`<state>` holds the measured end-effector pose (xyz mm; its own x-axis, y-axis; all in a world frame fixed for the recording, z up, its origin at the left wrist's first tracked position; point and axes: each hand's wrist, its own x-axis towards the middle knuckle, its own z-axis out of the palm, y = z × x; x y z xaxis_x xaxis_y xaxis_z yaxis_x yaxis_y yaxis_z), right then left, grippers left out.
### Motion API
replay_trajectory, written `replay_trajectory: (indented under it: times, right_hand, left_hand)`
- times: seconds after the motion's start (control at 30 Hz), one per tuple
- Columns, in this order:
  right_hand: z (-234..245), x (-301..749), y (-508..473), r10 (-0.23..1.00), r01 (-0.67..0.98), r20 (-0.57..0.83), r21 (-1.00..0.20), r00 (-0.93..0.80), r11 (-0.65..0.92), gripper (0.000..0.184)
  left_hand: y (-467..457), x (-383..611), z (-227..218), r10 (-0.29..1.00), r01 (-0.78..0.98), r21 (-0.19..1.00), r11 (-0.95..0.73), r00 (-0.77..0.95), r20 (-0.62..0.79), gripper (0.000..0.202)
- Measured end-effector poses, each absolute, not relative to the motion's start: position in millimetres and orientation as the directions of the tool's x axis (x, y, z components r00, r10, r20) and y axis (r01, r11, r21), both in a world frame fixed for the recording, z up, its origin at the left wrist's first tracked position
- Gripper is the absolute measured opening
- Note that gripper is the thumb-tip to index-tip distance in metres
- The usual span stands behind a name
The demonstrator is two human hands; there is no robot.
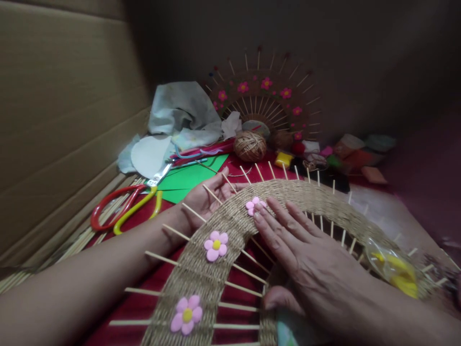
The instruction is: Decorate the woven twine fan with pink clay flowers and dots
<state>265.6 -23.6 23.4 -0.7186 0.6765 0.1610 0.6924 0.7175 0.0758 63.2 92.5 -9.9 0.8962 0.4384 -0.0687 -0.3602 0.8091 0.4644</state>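
A curved woven twine band, like a fan, has thin wooden sticks running through it. My left hand lies palm up beneath its far left edge, fingers loosely stretched and partly hidden by the band. Flat on top, my right hand touches a pink flower with its fingertips; its thumb is over the inner part of the fan. Two more pink flowers with yellow centres, one mid-band and one nearer me, sit on the weave. A clear bag with yellow pieces rests at the right.
Scissors with red and yellow handles lie at left by green sheets and bundled sticks. Behind are a twine ball, a pale cloth and a finished-looking flowered fan. Cardboard stands at left.
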Motion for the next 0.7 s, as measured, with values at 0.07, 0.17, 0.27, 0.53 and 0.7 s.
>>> replay_trajectory:
  times: [0.07, 0.17, 0.27, 0.53, 0.7]
  right_hand:
    - [29.5, 265.4, -23.9, 0.667, 0.685, 0.183, 0.061, -0.722, 0.726, 0.093]
    - [35.3, 266.5, -24.7, 0.658, 0.684, 0.231, 0.043, -0.716, 0.729, 0.092]
    - [33.7, 268.3, -24.4, 0.662, 0.683, 0.214, 0.040, -0.718, 0.729, 0.091]
    - [26.2, 269.1, -20.2, 0.668, 0.689, 0.191, 0.069, -0.719, 0.722, 0.087]
    - [28.2, 269.5, -19.7, 0.683, 0.699, 0.189, 0.034, -0.706, 0.714, 0.090]
  left_hand:
    - [92.3, 62.8, -10.7, 0.442, -0.364, 0.460, 0.810, 0.894, -0.070, 0.066]
    - [92.5, 62.6, -12.0, 0.433, -0.352, 0.450, 0.820, 0.897, -0.087, 0.067]
    - [92.9, 63.4, -12.1, 0.434, -0.345, 0.464, 0.816, 0.896, -0.096, 0.068]
    - [91.5, 64.6, -8.9, 0.441, -0.344, 0.479, 0.808, 0.891, -0.104, 0.067]
    - [91.0, 63.4, -9.6, 0.435, -0.338, 0.472, 0.814, 0.894, -0.110, 0.067]
